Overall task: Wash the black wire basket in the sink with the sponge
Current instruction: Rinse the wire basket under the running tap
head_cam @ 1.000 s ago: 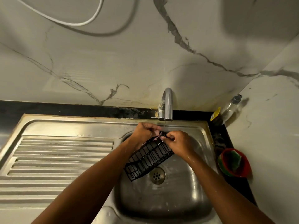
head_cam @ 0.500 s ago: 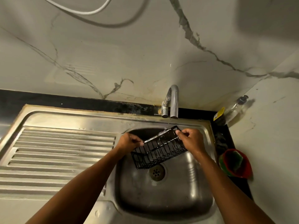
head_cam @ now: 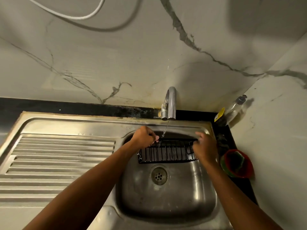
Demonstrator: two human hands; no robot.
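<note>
The black wire basket (head_cam: 167,152) hangs level over the steel sink bowl (head_cam: 167,196), under the tap (head_cam: 170,103). A thin stream of water falls from the tap onto the basket's far rim. My left hand (head_cam: 143,136) grips the basket's left end at the far rim. My right hand (head_cam: 206,146) grips its right end. The sponge (head_cam: 236,161), green and yellow, sits in a red bowl (head_cam: 245,170) to the right of the sink, apart from both hands.
A ribbed steel draining board (head_cam: 58,156) lies to the left of the bowl. A clear soap bottle (head_cam: 232,110) leans in the back right corner. The marble wall rises behind the tap, with a white cable (head_cam: 79,15) hanging across it.
The basket has turned from tilted to level and lies crosswise under the tap. My hands have spread apart to its two ends. The view has shifted a little.
</note>
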